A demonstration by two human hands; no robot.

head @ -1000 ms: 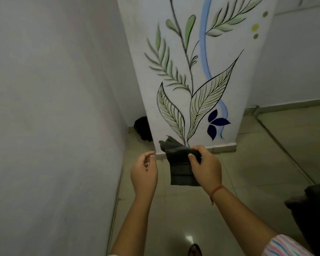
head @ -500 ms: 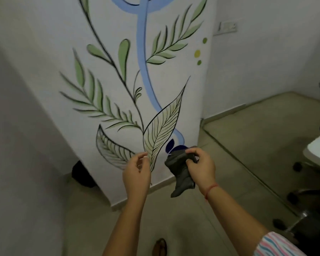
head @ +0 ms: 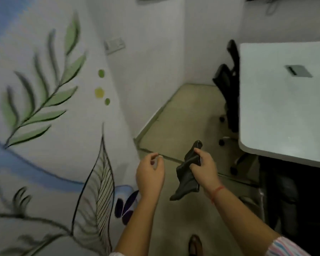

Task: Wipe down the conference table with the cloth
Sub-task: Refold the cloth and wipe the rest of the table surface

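The right hand (head: 204,169) is holding a dark cloth (head: 187,174) in the lower middle of the frame. The fingers are closed around its middle, and the loose ends are hanging down and poking up. The left hand (head: 150,173) is floating just beside it, to the left. It is holding nothing, and its fingers are curled loosely with the thumb near the fingertips.

The conference table (head: 277,108) is filling the right side of the frame. Its pale top is looking bare except for a small grey cover plate (head: 298,71) in the upper right. A black office chair (head: 227,84) is standing at its far left edge.

The cloth is not touching the table yet, so the wiping probably is not begun. To do this step well, the person should open the bunched cloth flat, maybe with the free hand helping. Then it should be laid on the near corner and pushed in long rows, going around the plate.
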